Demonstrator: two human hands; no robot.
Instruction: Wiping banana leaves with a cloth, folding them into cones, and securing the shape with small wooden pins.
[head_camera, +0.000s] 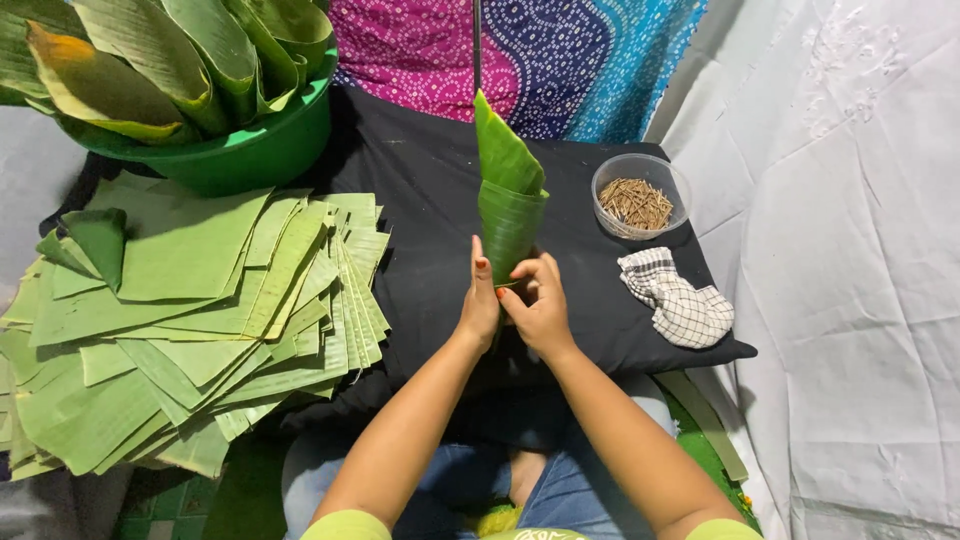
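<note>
Green leaf cone (508, 205) standing upright over black cloth (420, 230), both hands gripping its base; left hand (480, 300) pressing flat against its side; right hand (540, 308) pinching its lower edge; round clear tub (641, 195) of sticks sitting right; leaf stack (190, 320) lying left.

Checked cloth (678, 300), clear bowl of sticks (640, 196), green basin (255, 150)

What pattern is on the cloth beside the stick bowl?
White with a dark grid check, on the crumpled cloth by the bowl; the head view shows it.
</note>
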